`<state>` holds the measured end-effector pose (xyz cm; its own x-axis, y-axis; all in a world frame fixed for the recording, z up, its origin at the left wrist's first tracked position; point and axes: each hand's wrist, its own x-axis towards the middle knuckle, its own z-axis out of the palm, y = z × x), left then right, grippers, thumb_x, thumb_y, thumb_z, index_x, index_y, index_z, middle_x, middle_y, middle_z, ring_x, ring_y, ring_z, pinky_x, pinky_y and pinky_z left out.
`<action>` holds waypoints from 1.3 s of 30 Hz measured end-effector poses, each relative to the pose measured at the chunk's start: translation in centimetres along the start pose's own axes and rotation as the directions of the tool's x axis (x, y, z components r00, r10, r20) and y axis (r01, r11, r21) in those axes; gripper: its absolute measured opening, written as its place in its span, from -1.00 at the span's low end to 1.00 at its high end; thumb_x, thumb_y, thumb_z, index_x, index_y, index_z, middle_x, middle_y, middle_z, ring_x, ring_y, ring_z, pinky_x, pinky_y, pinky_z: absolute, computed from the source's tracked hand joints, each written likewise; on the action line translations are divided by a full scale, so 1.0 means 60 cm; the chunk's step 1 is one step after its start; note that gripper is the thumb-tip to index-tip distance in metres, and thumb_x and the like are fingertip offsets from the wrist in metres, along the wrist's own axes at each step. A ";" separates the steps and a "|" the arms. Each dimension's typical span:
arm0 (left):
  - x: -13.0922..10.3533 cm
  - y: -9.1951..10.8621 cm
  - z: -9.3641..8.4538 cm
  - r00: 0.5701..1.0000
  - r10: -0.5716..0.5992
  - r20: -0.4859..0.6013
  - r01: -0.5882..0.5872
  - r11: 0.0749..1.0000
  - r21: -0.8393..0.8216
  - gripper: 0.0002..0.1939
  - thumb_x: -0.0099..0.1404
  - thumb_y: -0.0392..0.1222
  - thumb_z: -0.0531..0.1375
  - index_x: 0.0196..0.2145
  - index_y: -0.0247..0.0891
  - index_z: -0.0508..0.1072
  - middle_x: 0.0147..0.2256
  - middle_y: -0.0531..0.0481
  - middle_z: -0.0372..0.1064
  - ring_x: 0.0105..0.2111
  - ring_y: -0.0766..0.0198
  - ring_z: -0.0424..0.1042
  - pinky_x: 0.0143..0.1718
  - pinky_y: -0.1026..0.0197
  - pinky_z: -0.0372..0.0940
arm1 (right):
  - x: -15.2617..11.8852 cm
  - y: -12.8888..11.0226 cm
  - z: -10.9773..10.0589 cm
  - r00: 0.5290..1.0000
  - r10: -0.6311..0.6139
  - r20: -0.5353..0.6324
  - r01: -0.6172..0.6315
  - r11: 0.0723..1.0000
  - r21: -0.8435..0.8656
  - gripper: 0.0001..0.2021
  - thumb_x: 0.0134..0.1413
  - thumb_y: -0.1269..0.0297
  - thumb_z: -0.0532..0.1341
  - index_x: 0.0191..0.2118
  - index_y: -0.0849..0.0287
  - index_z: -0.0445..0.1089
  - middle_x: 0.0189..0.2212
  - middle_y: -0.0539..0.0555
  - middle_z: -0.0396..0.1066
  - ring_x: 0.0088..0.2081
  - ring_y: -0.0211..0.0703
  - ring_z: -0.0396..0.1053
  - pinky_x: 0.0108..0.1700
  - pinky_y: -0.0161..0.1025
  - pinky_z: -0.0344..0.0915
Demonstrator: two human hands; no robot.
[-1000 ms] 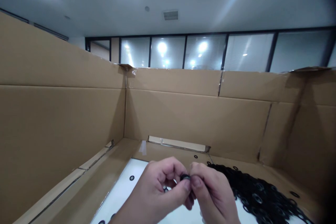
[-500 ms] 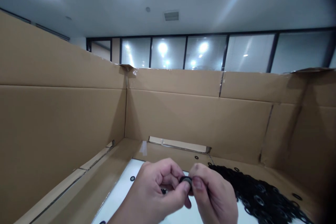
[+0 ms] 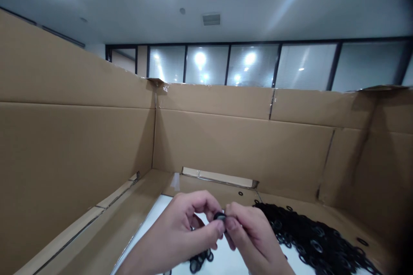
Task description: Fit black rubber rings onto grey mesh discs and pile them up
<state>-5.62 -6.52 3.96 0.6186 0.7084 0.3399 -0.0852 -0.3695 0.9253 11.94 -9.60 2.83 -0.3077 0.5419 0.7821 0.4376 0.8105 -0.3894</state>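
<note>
My left hand (image 3: 190, 227) and my right hand (image 3: 247, 230) meet at the lower middle of the view. Between their thumbs and fingertips is a small black ring (image 3: 219, 216), pinched from both sides; the fingers hide part of it. Below my left hand, several more black rings (image 3: 196, 262) lie in a small heap on a white sheet (image 3: 230, 262). To the right of my right hand spreads a large pile of black rings (image 3: 309, 240), some showing a greyish face.
Tall cardboard walls (image 3: 213, 137) stand at the left, back and right. A folded cardboard strip (image 3: 219, 176) runs along the foot of the back wall. Single rings lie apart from the pile, one near the back (image 3: 240, 193) and one at the right (image 3: 362, 241).
Both hands have shifted slightly left with the ring between them. The small heap of rings below my left hand has come into sight.
</note>
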 end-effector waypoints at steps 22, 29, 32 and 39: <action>0.009 0.008 0.027 0.998 -0.026 -0.063 0.022 0.997 -0.071 -0.80 0.28 -0.22 0.21 -0.45 -0.29 0.27 -0.53 -0.07 0.53 -0.57 0.37 0.45 -0.60 0.43 0.17 | -0.008 0.017 0.006 0.987 -0.044 -0.155 0.038 0.998 -0.041 -0.65 0.32 0.32 0.01 -0.55 0.15 0.19 -0.64 -0.07 0.22 -0.58 -0.34 0.19 -0.45 -0.34 0.08; 0.006 0.011 0.026 0.987 0.049 -0.153 -0.034 0.995 0.098 -0.83 0.23 -0.26 0.24 -0.47 -0.30 0.31 -0.56 -0.04 0.47 -0.55 0.32 0.46 -0.54 0.38 0.28 | -0.007 0.023 0.008 0.981 -0.059 -0.184 0.048 0.997 -0.064 -0.69 0.32 0.32 0.02 -0.50 0.15 0.16 -0.62 -0.09 0.16 -0.58 -0.36 0.15 -0.49 -0.36 0.05; 0.010 0.003 0.035 0.981 0.121 -0.150 -0.121 0.993 0.007 -0.83 0.27 -0.18 0.23 -0.41 -0.31 0.35 -0.53 0.00 0.43 -0.52 0.33 0.45 -0.49 0.36 0.33 | -0.012 0.022 0.012 0.971 0.009 -0.239 -0.015 1.000 -0.022 -0.67 0.34 0.29 0.00 -0.50 0.15 0.18 -0.61 -0.08 0.17 -0.58 -0.34 0.16 -0.50 -0.34 0.05; 0.024 -0.013 0.053 0.995 0.093 -0.042 -0.101 0.944 -0.315 -0.75 0.29 -0.07 0.26 -0.33 -0.34 0.38 -0.50 0.01 0.40 -0.50 0.35 0.47 -0.46 0.35 0.40 | -0.010 0.007 0.024 0.911 0.013 -0.412 0.016 0.998 0.068 -0.63 0.38 0.24 -0.03 -0.52 0.14 0.14 -0.66 -0.09 0.12 -0.64 -0.35 0.10 -0.58 -0.35 0.01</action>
<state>-2.21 -7.13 3.20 0.5745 0.6958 0.4311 -0.3895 -0.2308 0.8916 11.09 -9.26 1.50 0.0736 0.4126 0.9079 0.3744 0.8324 -0.4086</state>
